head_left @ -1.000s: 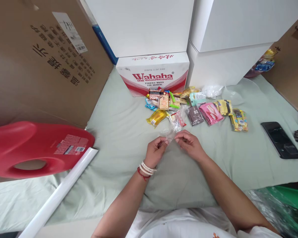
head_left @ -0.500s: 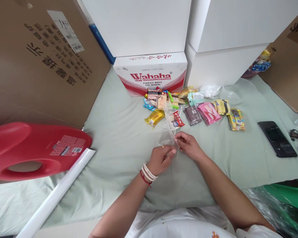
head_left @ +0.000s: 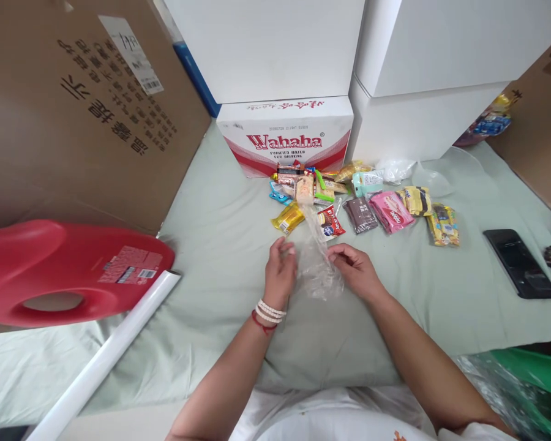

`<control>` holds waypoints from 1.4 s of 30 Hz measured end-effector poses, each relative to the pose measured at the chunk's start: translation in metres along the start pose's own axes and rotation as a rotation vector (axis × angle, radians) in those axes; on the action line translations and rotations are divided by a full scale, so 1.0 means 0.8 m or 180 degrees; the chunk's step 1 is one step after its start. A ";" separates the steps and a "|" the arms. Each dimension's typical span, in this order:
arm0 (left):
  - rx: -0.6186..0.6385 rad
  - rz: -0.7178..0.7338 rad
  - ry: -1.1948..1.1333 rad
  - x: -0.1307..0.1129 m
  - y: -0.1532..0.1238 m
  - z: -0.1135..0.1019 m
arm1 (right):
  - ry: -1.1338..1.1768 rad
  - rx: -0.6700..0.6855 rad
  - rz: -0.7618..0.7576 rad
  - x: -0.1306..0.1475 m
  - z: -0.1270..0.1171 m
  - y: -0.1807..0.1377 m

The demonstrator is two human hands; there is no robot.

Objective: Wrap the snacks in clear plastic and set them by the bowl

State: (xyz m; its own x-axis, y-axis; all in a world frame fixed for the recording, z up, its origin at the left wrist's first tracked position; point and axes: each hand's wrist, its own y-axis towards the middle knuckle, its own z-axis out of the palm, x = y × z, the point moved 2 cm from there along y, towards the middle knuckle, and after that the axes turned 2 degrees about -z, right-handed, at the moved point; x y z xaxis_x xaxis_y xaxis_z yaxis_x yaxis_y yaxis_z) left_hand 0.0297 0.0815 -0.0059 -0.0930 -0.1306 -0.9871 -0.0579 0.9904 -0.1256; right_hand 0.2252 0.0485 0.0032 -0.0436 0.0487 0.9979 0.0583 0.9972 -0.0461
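A clear plastic bag [head_left: 319, 272] hangs crumpled between my hands, its upper end near the snacks. My right hand [head_left: 356, 269] pinches the bag's right edge between thumb and fingers. On the bag's other side, my left hand [head_left: 281, 269] has its fingers apart and curved, with nothing in them that I can see. Just beyond lie a yellow snack packet [head_left: 288, 217] and a red snack packet [head_left: 330, 223]. To the right of these are a dark brown packet [head_left: 360, 215], a pink wafer packet [head_left: 392, 212] and two yellow packets [head_left: 444, 225].
Mixed snacks [head_left: 305, 187] are heaped before a Wahaha water carton [head_left: 284, 141]. White boxes [head_left: 427, 122] stand behind. At left are a red jug [head_left: 73, 269], a white roll [head_left: 110, 349] and a large cardboard box [head_left: 92, 153]. A phone [head_left: 520, 263] lies at right.
My left hand has come off the bag, moving left and forward, and its fingers have spread. The bag now hangs wider beside my right hand, which keeps its pinch.
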 end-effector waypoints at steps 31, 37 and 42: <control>0.1326 -0.0955 -0.1106 -0.008 -0.007 0.013 | -0.1159 -0.0066 -0.0431 0.022 0.036 -0.019; 0.1362 -0.0809 -0.1004 -0.010 -0.006 0.012 | -0.0739 -0.0446 -0.0082 0.013 0.017 -0.020; 0.1634 -0.0677 -0.0719 -0.017 -0.012 0.013 | -0.0619 -0.0564 -0.0094 0.018 0.021 -0.026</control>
State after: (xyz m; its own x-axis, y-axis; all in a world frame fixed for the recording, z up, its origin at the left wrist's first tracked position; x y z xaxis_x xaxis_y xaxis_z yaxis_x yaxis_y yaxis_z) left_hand 0.0419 0.0745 0.0074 0.0849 -0.3712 -0.9247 0.4409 0.8462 -0.2992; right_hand 0.2063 0.0297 0.0176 -0.2376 0.0465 0.9703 0.2272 0.9738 0.0090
